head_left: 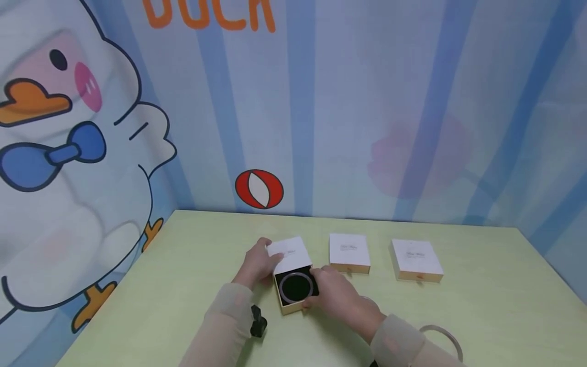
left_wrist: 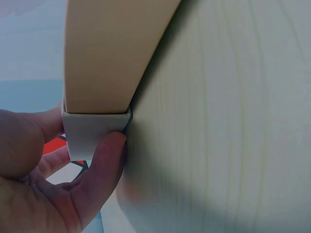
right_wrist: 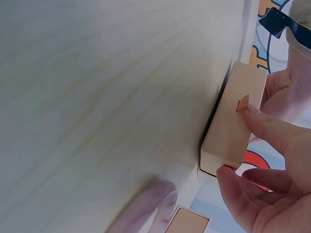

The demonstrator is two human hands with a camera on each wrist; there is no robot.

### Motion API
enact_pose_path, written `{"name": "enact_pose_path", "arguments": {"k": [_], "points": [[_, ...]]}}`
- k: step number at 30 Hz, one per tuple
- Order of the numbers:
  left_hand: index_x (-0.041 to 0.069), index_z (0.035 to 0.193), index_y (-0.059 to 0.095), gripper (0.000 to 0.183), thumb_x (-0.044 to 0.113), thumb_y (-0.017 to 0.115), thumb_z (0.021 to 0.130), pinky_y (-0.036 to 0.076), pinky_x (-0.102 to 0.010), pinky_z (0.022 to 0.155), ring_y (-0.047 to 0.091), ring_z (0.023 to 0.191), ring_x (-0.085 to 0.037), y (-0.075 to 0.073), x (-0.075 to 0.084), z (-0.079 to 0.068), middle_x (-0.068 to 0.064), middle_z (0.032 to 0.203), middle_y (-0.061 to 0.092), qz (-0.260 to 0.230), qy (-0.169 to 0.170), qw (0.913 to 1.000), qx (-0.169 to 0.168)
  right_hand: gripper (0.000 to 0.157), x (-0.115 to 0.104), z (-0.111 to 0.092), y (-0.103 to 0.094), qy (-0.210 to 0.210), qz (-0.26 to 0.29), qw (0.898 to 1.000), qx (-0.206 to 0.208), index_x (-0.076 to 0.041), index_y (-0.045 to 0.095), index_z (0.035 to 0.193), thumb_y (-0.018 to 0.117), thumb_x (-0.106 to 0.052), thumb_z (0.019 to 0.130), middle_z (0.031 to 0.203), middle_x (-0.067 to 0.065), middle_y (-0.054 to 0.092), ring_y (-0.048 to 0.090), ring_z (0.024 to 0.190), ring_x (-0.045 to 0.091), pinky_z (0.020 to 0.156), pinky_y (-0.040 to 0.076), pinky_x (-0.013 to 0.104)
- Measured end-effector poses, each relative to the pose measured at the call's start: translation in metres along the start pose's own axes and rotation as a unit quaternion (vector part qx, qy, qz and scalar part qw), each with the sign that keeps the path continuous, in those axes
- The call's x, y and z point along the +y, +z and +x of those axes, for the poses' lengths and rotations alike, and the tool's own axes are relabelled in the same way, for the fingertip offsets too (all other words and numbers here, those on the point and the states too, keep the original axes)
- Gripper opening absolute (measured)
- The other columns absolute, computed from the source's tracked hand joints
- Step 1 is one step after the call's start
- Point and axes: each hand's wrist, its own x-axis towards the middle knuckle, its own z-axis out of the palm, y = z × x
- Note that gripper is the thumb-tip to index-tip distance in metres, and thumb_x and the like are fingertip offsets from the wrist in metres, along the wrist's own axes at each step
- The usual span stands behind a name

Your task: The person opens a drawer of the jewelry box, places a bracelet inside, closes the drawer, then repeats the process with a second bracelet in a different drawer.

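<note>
A white slide-out box stands on the table, its white sleeve [head_left: 290,253] pushed back and its cream drawer [head_left: 292,308] partly out. In the drawer's black lining lies a pale purple-grey bangle [head_left: 281,288]. My left hand [head_left: 257,265] holds the sleeve at its far left; the left wrist view shows thumb and fingers gripping the sleeve's end [left_wrist: 92,133]. My right hand [head_left: 337,295] grips the drawer's near right corner. In the right wrist view, one digit presses by the small pull tab [right_wrist: 244,102] and another is at the drawer's corner.
Two closed white boxes, one in the middle [head_left: 349,247] and one farther right [head_left: 416,256], stand on the pale yellow-green table [head_left: 495,285]. A light bangle [head_left: 451,338] lies near my right forearm. A cartoon-printed backdrop [head_left: 348,102] rises behind the table.
</note>
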Motion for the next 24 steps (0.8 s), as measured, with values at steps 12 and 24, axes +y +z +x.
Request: {"name": "enact_pose_path", "arguments": {"k": [12, 24], "points": [[0.010, 0.138, 0.039, 0.054, 0.024, 0.062, 0.092, 0.049, -0.030, 0.046, 0.056, 0.053, -0.023, 0.0016, -0.0006, 0.0023, -0.020, 0.114, 0.055, 0.007, -0.006, 1.0000, 0.001, 0.051, -0.0014, 0.0000, 0.0005, -0.006, 0.000, 1.000, 0.011, 0.002, 0.065, 0.106, 0.084, -0.026, 0.068, 0.086, 0.010, 0.061, 0.053, 0.074, 0.017, 0.065, 0.048, 0.034], [0.010, 0.137, 0.040, 0.053, 0.024, 0.062, 0.092, 0.046, -0.027, 0.046, 0.056, 0.059, -0.022, 0.0021, -0.0006, 0.0048, -0.019, 0.116, 0.054, 0.014, -0.005, 0.9999, 0.007, 0.052, -0.0007, 0.0020, 0.0019, -0.011, -0.006, 1.000, 0.019, 0.003, 0.065, 0.107, 0.084, -0.027, 0.068, 0.087, 0.011, 0.063, 0.054, 0.074, 0.017, 0.064, 0.048, 0.034]]}}
